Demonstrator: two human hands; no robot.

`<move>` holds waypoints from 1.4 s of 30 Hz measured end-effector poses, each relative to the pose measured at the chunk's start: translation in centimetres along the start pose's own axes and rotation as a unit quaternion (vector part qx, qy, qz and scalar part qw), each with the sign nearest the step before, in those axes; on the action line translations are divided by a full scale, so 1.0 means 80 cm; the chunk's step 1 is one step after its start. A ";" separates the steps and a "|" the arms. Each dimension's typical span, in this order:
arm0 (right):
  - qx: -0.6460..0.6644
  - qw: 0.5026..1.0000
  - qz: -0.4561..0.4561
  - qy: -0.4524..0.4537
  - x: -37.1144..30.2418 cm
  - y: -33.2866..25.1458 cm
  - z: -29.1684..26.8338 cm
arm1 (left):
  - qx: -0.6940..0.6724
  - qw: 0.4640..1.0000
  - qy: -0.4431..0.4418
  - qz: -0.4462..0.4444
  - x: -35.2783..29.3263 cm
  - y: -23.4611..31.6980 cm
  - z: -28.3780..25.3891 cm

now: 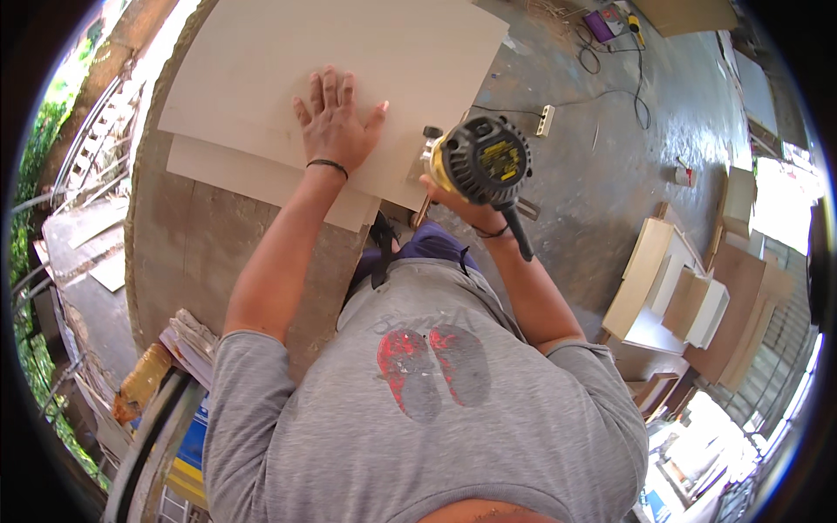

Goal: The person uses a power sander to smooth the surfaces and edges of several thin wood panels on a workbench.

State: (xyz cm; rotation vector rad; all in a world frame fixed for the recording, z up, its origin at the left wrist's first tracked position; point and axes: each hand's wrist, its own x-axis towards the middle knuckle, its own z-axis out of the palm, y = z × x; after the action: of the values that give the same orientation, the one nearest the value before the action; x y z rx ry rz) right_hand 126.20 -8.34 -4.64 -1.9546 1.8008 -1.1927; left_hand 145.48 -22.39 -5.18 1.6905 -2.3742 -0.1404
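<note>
in the head view, the power tool (485, 144) stands at the right edge of the pale panel (235, 87) on the table (235, 248); its yellow label (500, 161) is too small to read, the grey shirt's (349, 453) lettering faded. the left hand (336, 135) lies flat, fingers spread, on the panel. the right hand (462, 205) grips the tool low, fingers mostly hidden.

toward one o'clock, a purple box (599, 26) lies on the grey floor (602, 174), a yellow-and-black tool (636, 30) near it on its three o'clock side. a small white-and-red container (685, 177) is on the floor between two and three. at three o'clock sits a pale wooden cabinet (633, 281), brown boards (737, 292) just beyond. a stained yellow-brown block (144, 381) lies at eight; green foliage (39, 157) shows between nine and ten.
</note>
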 end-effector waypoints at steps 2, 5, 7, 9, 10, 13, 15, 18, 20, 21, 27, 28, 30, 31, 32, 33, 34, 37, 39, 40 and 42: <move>-0.001 1.000 0.000 0.010 0.029 -0.006 -0.016 | -0.004 1.000 0.001 0.005 0.001 0.003 -0.004; 0.036 0.999 0.029 -0.001 0.063 -0.011 -0.033 | -0.002 1.000 0.002 0.004 0.001 0.002 -0.005; 0.035 0.998 0.041 -0.011 0.079 0.001 -0.037 | 0.004 1.000 0.004 0.004 0.000 0.002 -0.004; 0.026 0.999 0.024 -0.017 0.089 0.008 -0.045 | 0.004 1.000 -0.005 0.004 0.002 0.003 -0.006; 0.022 0.999 0.014 -0.022 0.095 0.011 -0.048 | 0.004 1.000 -0.009 0.001 0.001 0.003 -0.008; 0.077 0.997 0.012 0.002 0.117 0.009 -0.053 | 0.009 1.000 -0.007 0.009 0.001 0.002 -0.007; 0.134 0.990 0.038 0.021 0.126 0.006 -0.052 | 0.009 1.000 -0.004 0.015 -0.001 0.001 -0.006; 0.104 0.994 0.024 0.021 0.130 0.012 -0.054 | 0.012 1.000 -0.003 0.019 -0.002 0.000 -0.007; 0.108 0.994 0.009 0.031 0.136 0.014 -0.056 | 0.012 1.000 -0.003 0.020 -0.003 -0.001 -0.009; 0.109 0.993 0.002 0.036 0.140 0.015 -0.057 | 0.010 1.000 -0.001 0.021 -0.003 -0.001 -0.009; 0.102 0.993 -0.008 0.057 0.155 0.035 -0.057 | 0.017 1.000 -0.004 0.016 -0.001 0.001 -0.013; 0.101 0.993 -0.011 0.064 0.158 0.043 -0.057 | 0.016 1.000 -0.002 0.016 -0.001 0.001 -0.013; 0.068 0.995 -0.028 0.074 0.166 0.055 -0.059 | 0.019 1.000 -0.005 0.017 -0.001 0.001 -0.014; 0.061 0.994 -0.034 0.079 0.170 0.062 -0.059 | 0.020 1.000 -0.006 0.018 -0.001 0.001 -0.014; 0.054 0.994 -0.039 0.084 0.173 0.068 -0.059 | 0.022 1.000 -0.009 0.017 -0.001 0.000 -0.014; 0.054 0.995 -0.031 0.078 0.176 0.074 -0.059 | 0.024 1.000 -0.012 0.016 -0.002 -0.001 -0.013; 0.049 0.995 -0.032 0.081 0.179 0.079 -0.061 | 0.028 0.999 -0.013 0.016 -0.001 -0.001 -0.014; 0.027 0.995 -0.045 0.087 0.191 0.093 -0.065 | 0.020 1.000 -0.005 0.020 -0.001 0.000 -0.015; 0.038 0.995 -0.036 0.090 0.201 0.100 -0.066 | 0.025 1.000 -0.006 0.018 -0.001 -0.001 -0.015; 0.043 0.994 -0.032 0.091 0.206 0.100 -0.067 | 0.026 0.999 -0.007 0.017 -0.002 -0.001 -0.014; 0.051 0.997 0.006 0.064 0.212 0.096 -0.072 | 0.026 1.000 -0.009 0.016 -0.004 -0.002 -0.015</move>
State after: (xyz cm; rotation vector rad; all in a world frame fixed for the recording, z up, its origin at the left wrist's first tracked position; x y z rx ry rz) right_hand 115.24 -23.50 0.92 -1.8486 1.7694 -1.4057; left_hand 146.00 -22.10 -4.09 1.6795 -2.4368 -0.0905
